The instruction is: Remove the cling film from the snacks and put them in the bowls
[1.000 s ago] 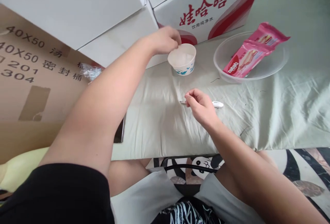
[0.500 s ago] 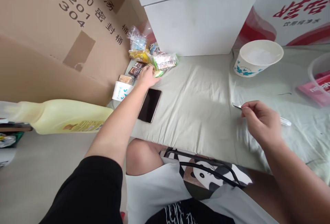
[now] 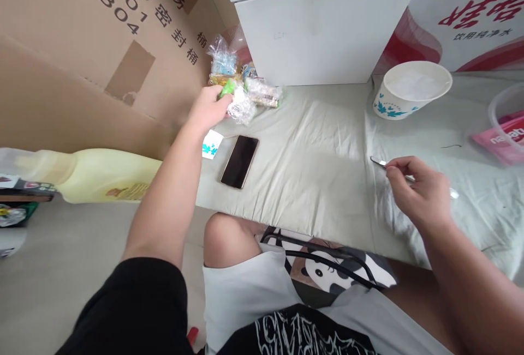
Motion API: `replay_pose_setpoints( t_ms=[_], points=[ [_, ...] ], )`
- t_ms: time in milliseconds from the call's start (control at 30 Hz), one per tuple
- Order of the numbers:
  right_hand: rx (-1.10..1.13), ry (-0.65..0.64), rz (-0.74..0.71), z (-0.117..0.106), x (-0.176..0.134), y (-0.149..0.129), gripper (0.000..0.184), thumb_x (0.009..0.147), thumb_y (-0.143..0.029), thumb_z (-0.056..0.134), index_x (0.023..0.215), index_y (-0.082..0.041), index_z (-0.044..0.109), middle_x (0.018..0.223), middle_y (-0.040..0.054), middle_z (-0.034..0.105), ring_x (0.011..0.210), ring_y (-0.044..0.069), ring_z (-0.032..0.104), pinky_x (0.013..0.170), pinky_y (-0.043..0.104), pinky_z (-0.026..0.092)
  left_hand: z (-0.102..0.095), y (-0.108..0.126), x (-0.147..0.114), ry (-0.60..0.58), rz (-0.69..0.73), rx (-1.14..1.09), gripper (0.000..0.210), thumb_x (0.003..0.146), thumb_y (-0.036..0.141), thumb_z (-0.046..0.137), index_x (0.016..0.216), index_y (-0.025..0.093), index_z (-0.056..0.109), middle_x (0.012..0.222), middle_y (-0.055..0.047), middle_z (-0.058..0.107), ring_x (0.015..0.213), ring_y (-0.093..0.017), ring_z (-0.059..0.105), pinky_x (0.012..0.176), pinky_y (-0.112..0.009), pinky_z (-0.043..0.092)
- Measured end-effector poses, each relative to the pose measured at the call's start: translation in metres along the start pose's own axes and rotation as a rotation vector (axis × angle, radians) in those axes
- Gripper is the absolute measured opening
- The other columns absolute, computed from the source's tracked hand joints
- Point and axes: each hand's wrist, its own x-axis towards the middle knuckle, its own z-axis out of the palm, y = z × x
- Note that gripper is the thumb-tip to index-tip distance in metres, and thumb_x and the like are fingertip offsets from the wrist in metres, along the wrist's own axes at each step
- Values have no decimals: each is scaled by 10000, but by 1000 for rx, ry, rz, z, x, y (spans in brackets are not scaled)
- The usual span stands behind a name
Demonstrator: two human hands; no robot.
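Observation:
At the far left of the cloth-covered surface, my left hand (image 3: 207,108) is closed on a crinkled clear and green snack packet (image 3: 241,105). More wrapped snacks (image 3: 224,64) lie behind it, against the cardboard box. A white paper cup with blue leaves (image 3: 212,145) is partly hidden by my left forearm. Near it a dark-screened phone (image 3: 239,162) lies flat. On the right, my right hand (image 3: 421,188) pinches a thin tool with a narrow metal tip (image 3: 377,161); its pale end shows beyond the hand, and its exact kind is unclear.
A large cardboard box (image 3: 94,44) stands at the left, with a yellow bottle (image 3: 106,175) below it. White boxes (image 3: 311,38) line the back. A paper tub (image 3: 395,101) and a clear container (image 3: 507,109) with a pink packet stand at the right.
My left hand has moved slightly left and towards the box, and the clear and green packet is now raised in its fingers. My right hand has barely moved.

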Motion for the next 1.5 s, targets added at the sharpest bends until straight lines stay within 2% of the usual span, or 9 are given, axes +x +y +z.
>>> replay_pose_setpoints(
  t_ms=[200, 333, 467, 633, 767, 900, 1267, 1433, 1500],
  points=[
    [-444, -16, -75, -10, 5, 34, 363, 874, -392, 585, 1169, -211, 696, 1285, 221, 675, 1178, 411, 592, 969, 541, 428, 62, 29, -93, -78, -312, -694, 246, 854, 486, 625, 901, 246, 591, 930, -70, 709, 847, -191, 693, 678, -296, 587],
    [-422, -21, -136, -16, 5, 50, 229, 901, -325, 582, 1042, -220, 729, 1166, 181, 724, 1146, 367, 619, 937, 485, 433, 122, 35, -128, -220, -373, -801, 224, 920, 462, 551, 1013, 260, 576, 1064, -62, 727, 966, -186, 720, 746, -292, 595],
    [-83, -37, -156, -9, -3, 32, 251, 910, -384, 570, 1055, -217, 689, 938, 109, 733, 806, 257, 671, 768, 396, 490, 149, 35, -135, -325, -318, -722, 298, 990, 440, 469, 1232, 289, 558, 1180, -69, 721, 1065, -205, 719, 789, -314, 595],
    [499, -380, -176, 21, -16, -6, 374, 1014, -573, 472, 1073, -229, 603, 1043, 85, 749, 745, 190, 710, 687, 332, 510, 154, 36, -142, -395, -134, -562, 476, 940, 536, 590, 1341, 287, 528, 1282, -88, 693, 1233, -251, 669, 968, -361, 567],
    [526, -472, -199, 35, -16, -16, 418, 1026, -591, 466, 1162, -228, 623, 1006, 68, 755, 760, 201, 719, 733, 351, 514, 156, 41, -151, -400, -7, -435, 711, 810, 481, 792, 1415, 275, 478, 1376, -110, 641, 1287, -284, 637, 1091, -401, 514],
    [299, -266, -259, 35, -17, -16, 366, 1019, -463, 487, 1113, -205, 729, 771, 48, 705, 698, 201, 660, 690, 340, 474, 154, 45, -156, -309, 41, -322, 793, 830, 431, 799, 1510, 312, 410, 1419, -112, 612, 1316, -295, 625, 1088, -415, 528],
    [-355, -81, -257, 11, -10, 9, 354, 994, -399, 489, 1076, -287, 815, 941, 70, 774, 762, 229, 662, 602, 322, 356, 161, 13, -145, -167, 201, -326, 748, 904, 672, 651, 1494, 271, 427, 1446, -131, 566, 1260, -277, 638, 1034, -390, 552],
    [-432, 115, -283, 1, 1, 28, 315, 979, -387, 529, 1124, -253, 775, 1161, 143, 749, 1075, 373, 654, 825, 481, 468, 146, 6, -125, -101, 268, -79, 805, 772, 597, 826, 1429, 259, 505, 1468, -156, 555, 1387, -335, 533, 1118, -464, 488],
    [-359, 103, -355, 7, 2, 26, 338, 969, -370, 541, 1211, -232, 733, 1233, 164, 721, 1168, 395, 630, 912, 544, 483, 144, 11, -122, -121, 261, -78, 612, 786, 497, 830, 1294, 239, 604, 1377, -134, 633, 1308, -304, 600, 1078, -436, 513]
  ],
)
